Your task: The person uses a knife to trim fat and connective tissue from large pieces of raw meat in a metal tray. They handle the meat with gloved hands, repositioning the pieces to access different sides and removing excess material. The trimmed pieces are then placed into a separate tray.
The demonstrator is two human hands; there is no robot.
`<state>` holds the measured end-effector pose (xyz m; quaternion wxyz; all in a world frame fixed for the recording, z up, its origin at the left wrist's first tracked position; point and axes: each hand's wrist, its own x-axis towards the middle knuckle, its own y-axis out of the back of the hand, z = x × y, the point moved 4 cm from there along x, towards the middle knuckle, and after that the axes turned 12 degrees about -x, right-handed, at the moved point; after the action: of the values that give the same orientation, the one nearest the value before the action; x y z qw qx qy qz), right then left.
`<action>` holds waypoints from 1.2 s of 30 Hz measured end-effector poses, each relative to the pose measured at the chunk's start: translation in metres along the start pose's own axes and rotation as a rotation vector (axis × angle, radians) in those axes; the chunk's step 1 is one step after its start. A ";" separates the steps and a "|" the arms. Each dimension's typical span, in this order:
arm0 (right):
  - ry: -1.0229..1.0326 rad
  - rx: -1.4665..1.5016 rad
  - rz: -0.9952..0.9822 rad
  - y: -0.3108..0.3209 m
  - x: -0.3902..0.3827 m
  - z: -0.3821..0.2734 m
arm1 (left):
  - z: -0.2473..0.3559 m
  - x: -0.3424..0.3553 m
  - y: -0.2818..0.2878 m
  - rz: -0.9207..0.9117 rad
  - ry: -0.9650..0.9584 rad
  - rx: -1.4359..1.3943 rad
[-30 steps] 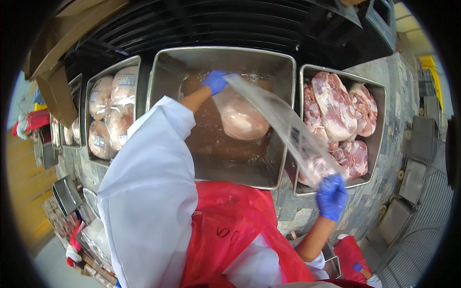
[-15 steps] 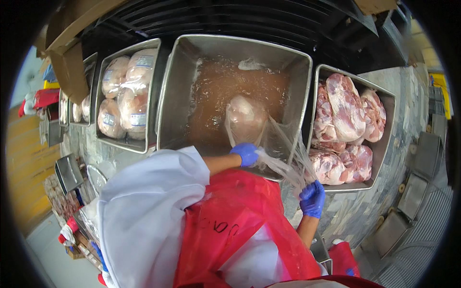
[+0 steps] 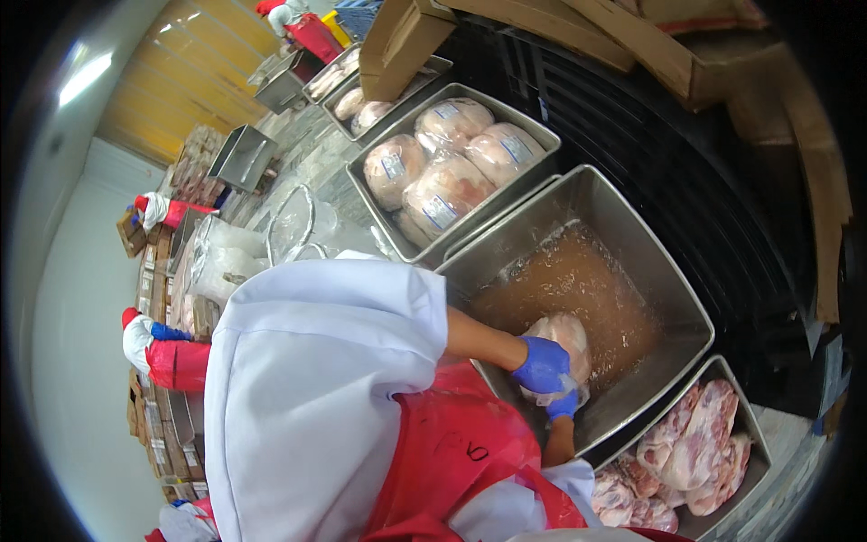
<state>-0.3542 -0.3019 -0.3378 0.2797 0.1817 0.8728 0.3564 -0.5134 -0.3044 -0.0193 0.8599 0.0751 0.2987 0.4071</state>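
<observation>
A pale piece of meat in a clear plastic bag [image 3: 565, 336] is at the near side of a deep metal tub [image 3: 664, 271] of brownish liquid [image 3: 601, 298]. My left hand [image 3: 542, 363], in a blue glove, is closed against the near end of the bag. Just below it, my right hand [image 3: 562, 405], gloved alike, grips gathered plastic close to the left hand. The two hands nearly touch, and the fingers are partly hidden.
Left of the tub stands a metal tub [image 3: 366, 185] of bagged, labelled meat [image 3: 447, 185]. Another tub [image 3: 754, 434] at the lower right holds raw meat pieces [image 3: 700, 443]. Cardboard boxes [image 3: 533, 27] lie at the far side. Co-workers in red aprons [image 3: 181, 361] are at the left.
My right hand has come in from the right, beside my left hand, at the bag's near end. The stretched plastic is now gathered. My view has turned toward the left.
</observation>
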 end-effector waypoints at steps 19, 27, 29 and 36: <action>-0.141 -0.080 0.349 0.233 -0.236 -0.159 | -0.049 0.061 -0.042 0.127 -0.527 -0.034; -0.532 0.345 0.241 0.318 -0.344 -0.224 | -0.233 0.167 -0.118 -0.313 0.005 0.472; -0.692 0.411 0.345 0.312 -0.368 -0.214 | -0.279 0.151 -0.126 -0.229 0.061 0.357; -0.931 0.318 1.089 0.314 -0.449 -0.127 | -0.161 0.084 -0.122 -0.345 -0.043 0.212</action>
<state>-0.0464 -0.3867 0.1257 0.3751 0.7606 0.4909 0.1997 -0.4850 -0.3409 -0.2336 0.9103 0.1218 0.3299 0.2184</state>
